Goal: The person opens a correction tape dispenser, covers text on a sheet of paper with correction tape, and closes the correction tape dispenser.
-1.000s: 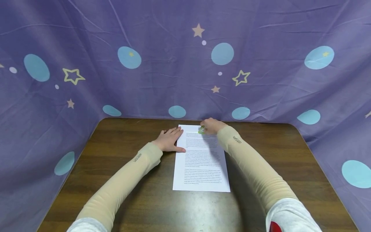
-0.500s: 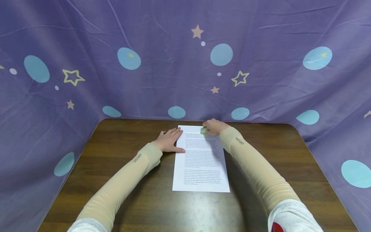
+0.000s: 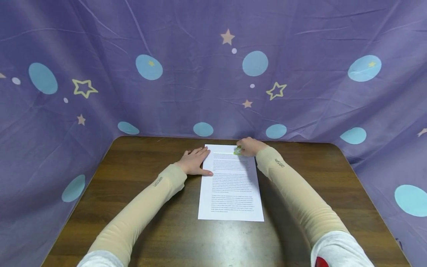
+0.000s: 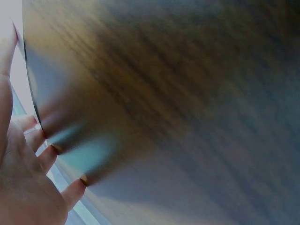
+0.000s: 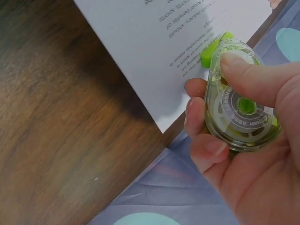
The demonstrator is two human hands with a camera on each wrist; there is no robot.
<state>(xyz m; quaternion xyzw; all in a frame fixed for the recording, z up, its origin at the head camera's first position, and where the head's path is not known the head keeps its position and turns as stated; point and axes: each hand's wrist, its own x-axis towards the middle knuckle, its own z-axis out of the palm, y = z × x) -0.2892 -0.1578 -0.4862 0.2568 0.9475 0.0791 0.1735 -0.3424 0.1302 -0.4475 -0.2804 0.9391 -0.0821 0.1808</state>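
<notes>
A printed sheet of paper (image 3: 230, 204) lies on the table. My right hand (image 3: 251, 147) holds a clear and green correction tape dispenser (image 5: 239, 101) over the top lines of text. In the right wrist view the thumb lies on its near face and the fingers curl behind its body. Its green tip cap (image 5: 211, 54) stands out beside the nose, and the nose is right at the printed lines. My left hand (image 3: 194, 162) rests flat with fingers spread on the sheet's upper left edge, the thumb reaching onto the paper.
The brown wooden table (image 3: 133, 193) surrounds the sheet on all sides. A purple curtain (image 3: 186, 74) with stars and blue spots hangs along the table's back edge and both sides.
My right hand has slid a little to the right along the top of the text with the correction tape dispenser. The left hand and the sheet have stayed in place.
</notes>
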